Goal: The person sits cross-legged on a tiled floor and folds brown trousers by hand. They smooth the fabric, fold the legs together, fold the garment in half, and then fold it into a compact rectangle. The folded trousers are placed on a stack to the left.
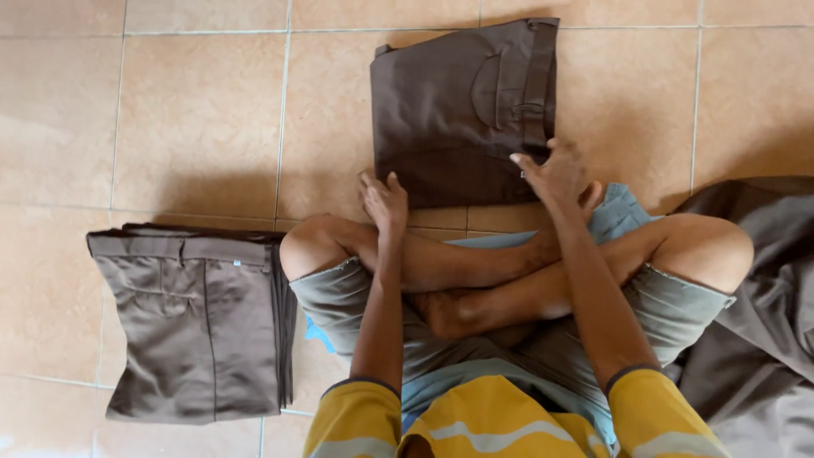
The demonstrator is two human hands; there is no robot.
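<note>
- Pressing flat a folded pair of dark brown trousers (462, 110) on the tiled floor (199, 119), just past our crossed legs.
- Our left hand (384, 202) lies open at its near-left corner; our right hand (555, 174), fingers spread, holds nothing.
- 1 stack of folded trousers (191, 326) sits to our left, loose grey-brown cloth (755, 280) to our right.
- We judge this fold nearly done, needing a 2-handed lift.
</note>
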